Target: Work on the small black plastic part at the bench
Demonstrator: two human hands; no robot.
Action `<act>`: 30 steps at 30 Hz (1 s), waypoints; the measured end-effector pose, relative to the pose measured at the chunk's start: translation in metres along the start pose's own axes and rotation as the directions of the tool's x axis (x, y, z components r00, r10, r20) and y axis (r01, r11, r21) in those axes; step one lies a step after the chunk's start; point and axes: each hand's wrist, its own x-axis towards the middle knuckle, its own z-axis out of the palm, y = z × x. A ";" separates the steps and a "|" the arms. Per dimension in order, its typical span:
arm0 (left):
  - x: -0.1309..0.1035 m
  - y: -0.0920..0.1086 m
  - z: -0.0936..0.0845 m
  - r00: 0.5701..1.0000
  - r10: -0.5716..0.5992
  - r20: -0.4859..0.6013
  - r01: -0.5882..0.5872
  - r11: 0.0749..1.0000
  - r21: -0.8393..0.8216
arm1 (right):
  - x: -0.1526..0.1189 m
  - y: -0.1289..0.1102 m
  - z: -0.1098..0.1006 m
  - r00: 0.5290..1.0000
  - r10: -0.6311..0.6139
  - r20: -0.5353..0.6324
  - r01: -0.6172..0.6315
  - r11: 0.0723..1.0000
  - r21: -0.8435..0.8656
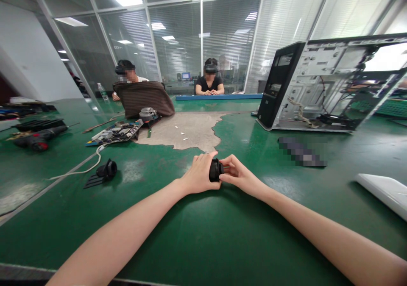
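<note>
A small black cylindrical part [215, 170] is held between my two hands, just above the green table. My left hand [199, 173] wraps round its left side, with the thumb below and the fingers over the top. On its right side, the fingertips and thumb of my right hand [237, 172] pinch the narrower end. The palm-side fingers of my left hand are partly hidden. Another black part with a round mouth and a slatted flat piece [108, 170] lies on the table to the left.
An open computer case [282, 87] stands at the right, near a blurred dark object [302, 152] and a white panel [386, 190]. A circuit board [116, 133], a cable [92, 167] and a power tool [40, 138] lie left. Two people sit across the green table [197, 235].
</note>
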 end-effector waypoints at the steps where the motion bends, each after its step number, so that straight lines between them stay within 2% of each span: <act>1: 0.000 0.000 0.000 1.000 0.001 0.003 -0.001 1.000 -0.004 | 0.000 -0.001 0.000 1.000 -0.004 0.002 0.004 1.000 0.004; 6: 0.000 0.001 0.001 1.000 -0.010 -0.016 0.010 1.000 -0.008 | 0.002 -0.001 0.002 0.997 -0.015 -0.077 0.013 1.000 -0.026; 12: 0.000 0.000 0.002 1.000 -0.015 -0.007 0.015 1.000 -0.012 | 0.004 0.002 0.003 0.995 -0.012 -0.103 0.005 0.998 -0.060; 20: 0.000 0.000 0.000 1.000 0.002 -0.002 -0.002 1.000 -0.004 | 0.000 -0.001 0.000 1.000 -0.007 -0.008 0.007 1.000 0.009; 30: 0.000 0.001 0.000 1.000 -0.022 -0.006 0.022 1.000 -0.002 | 0.006 0.002 0.004 0.992 -0.007 -0.123 0.002 0.999 -0.037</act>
